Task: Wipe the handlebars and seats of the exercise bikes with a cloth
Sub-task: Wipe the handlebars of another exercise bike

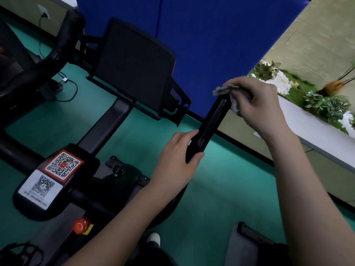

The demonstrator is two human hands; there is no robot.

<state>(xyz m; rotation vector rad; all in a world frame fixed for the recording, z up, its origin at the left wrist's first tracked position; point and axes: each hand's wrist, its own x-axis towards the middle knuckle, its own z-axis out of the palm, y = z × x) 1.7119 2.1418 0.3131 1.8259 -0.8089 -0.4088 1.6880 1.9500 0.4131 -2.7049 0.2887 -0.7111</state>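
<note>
Handlebar point(211, 123) comes first. It is a black, smooth, roundish stick with a little shine, a bit right of the middle of the view. Its long way runs from 7 o'clock up to 1 o'clock, and the tip is at the 1 o'clock end.

The cloth point(235, 107) sits right on that tip. It is grey, soft and fuzzy, and it is bunched up. The right hand point(257, 104) holds it, with fingers curled round the cloth, pressing it on the end of the bar. This hand is the nearer one to the tip.

The left hand point(176, 162) is at the 7 o'clock end. Its fingers and thumb wrap round the bar and hold it. Between the two hands the bar is bare. I think the next wipe has to go along the bar, from 1 o'clock down to 7 o'clock, toward the left hand.

At 10 o'clock from the bar stands a black screen holder point(134, 68) with a dotty face and a flat lip. At 8 o'clock is a black block with two square-code stickers point(63, 164), one edged red, one white. Below it is a red knob point(82, 225). The floor point(221, 189) is green and flat. A blue wall panel point(211, 35) is at 12 o'clock. Leafy plants point(326, 104) are at 3 o'clock. A grey shape point(242, 244) at 5 o'clock may be a seat, but I cannot tell.
</note>
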